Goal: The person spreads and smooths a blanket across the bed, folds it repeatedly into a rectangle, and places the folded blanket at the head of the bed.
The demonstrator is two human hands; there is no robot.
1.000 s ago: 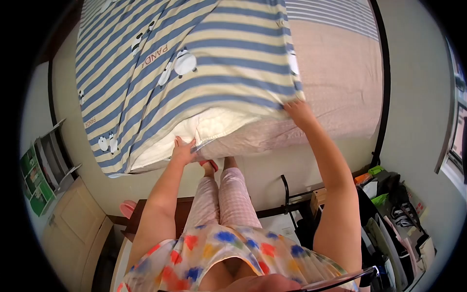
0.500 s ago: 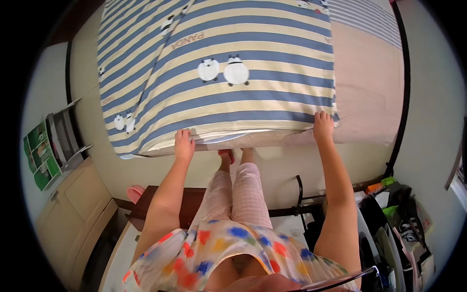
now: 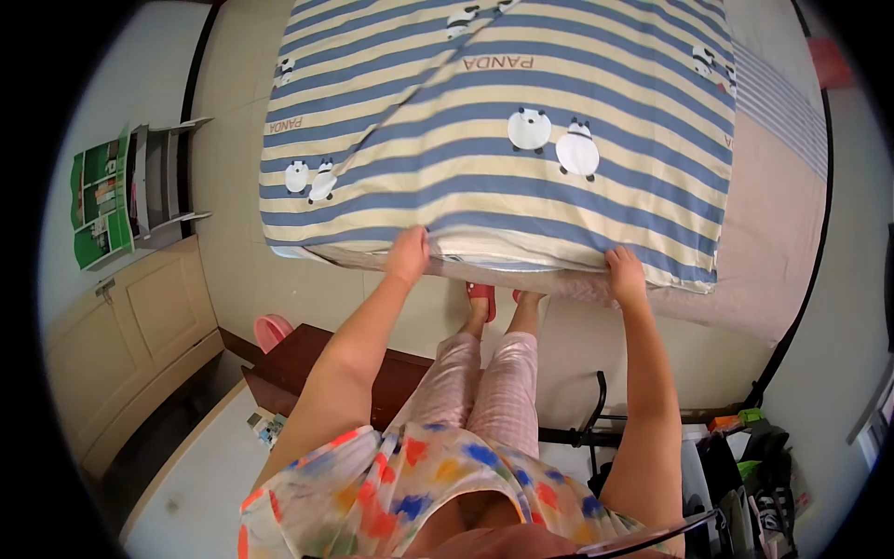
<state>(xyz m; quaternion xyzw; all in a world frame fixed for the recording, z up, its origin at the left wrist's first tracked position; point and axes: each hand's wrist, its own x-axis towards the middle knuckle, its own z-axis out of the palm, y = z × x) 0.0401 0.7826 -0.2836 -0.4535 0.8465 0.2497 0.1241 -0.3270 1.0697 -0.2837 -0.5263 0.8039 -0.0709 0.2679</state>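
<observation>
A loose, thin, pale blouse (image 3: pixel 400 480) carries blurred splashes of red, cobalt blue and mustard yellow, with short sleeves (image 3: pixel 312 466) and a rounded, scooped neckline. Below it come pale pink trousers (image 3: pixel 505 401) in a faint check, then red slippers (image 3: pixel 489 304). Thin dark-rimmed eyeglasses (image 3: pixel 684 527) show at the bottom edge

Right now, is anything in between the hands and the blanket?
Nothing I can see: the left hand and right hand are both right at the near edge of the blanket.
</observation>
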